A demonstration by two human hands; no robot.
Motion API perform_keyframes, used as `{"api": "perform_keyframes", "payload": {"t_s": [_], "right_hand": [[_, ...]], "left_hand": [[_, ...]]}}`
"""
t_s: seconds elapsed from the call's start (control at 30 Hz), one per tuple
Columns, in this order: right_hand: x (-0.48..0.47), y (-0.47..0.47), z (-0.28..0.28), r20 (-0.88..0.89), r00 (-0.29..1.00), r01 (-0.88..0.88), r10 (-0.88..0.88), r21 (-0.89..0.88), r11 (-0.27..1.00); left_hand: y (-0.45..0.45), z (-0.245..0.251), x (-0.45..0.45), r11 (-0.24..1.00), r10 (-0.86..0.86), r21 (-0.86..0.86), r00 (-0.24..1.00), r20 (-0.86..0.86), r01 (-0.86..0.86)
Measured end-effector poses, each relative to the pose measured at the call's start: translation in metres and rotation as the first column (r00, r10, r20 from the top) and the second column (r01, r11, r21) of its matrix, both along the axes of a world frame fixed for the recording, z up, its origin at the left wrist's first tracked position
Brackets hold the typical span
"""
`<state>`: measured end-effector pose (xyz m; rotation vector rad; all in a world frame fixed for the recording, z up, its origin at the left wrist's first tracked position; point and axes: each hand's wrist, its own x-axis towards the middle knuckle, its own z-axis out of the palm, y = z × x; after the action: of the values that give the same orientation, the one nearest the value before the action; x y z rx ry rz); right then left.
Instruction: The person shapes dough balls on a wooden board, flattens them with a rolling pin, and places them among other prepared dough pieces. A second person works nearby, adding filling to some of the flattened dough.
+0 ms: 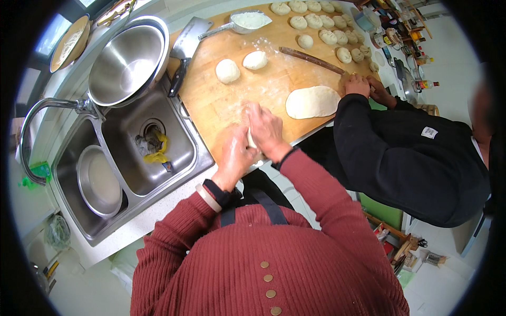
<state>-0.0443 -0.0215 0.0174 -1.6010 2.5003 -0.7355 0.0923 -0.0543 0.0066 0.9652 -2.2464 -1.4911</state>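
Both hands press around a piece of white dough (252, 139) at the near edge of a floured wooden board (209, 94). My left hand (234, 152) grips it from the left, and my right hand (267, 130) leans over it from the right, hiding most of it. Beyond them lie two smooth dough balls, one round (228, 71) and one more oval (255, 60). Right of my right hand rests a flattened oval sheet of dough (312, 102). A dark wooden rolling pin (312, 60) lies behind that sheet.
Several filled buns (314, 21) sit at the board's far right. A cleaver (191, 37) and a flour scoop (250, 20) lie far left. Left is a double sink (158, 181) with steel bowls (126, 63) behind it. A co-worker in black (395, 158) works close on the right.
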Motion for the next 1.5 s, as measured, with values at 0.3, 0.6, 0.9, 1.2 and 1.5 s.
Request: {"api": "perform_keyframes", "payload": {"t_s": [0.3,0.6,0.9,1.2,1.5], "right_hand": [[0.0,0.007,0.001,0.389,0.821,0.277,-0.417,0.367,0.888],[-0.002,0.003,0.004,0.246,0.953,0.158,-0.178,0.097,0.983],[0.002,-0.001,0.0,0.127,0.986,0.104,-0.107,0.031,0.994],[-0.008,-0.009,-0.003,0.285,0.909,0.332,-0.305,-0.049,0.942],[-0.016,-0.016,0.006,0.079,0.981,0.173,-0.179,0.07,0.982]], "left_hand": [[0.01,0.007,-0.009,0.997,-0.01,-0.077,0.999,-0.037,0.007],[-0.014,-0.005,-0.022,0.998,0.012,0.067,0.996,-0.091,-0.006],[-0.005,0.01,-0.004,0.966,-0.066,0.252,0.998,-0.008,0.066],[-0.007,-0.009,-0.025,0.996,-0.014,-0.095,0.989,-0.145,0.001],[-0.016,-0.002,-0.035,0.989,0.1,0.13,0.98,-0.173,-0.078]]}}
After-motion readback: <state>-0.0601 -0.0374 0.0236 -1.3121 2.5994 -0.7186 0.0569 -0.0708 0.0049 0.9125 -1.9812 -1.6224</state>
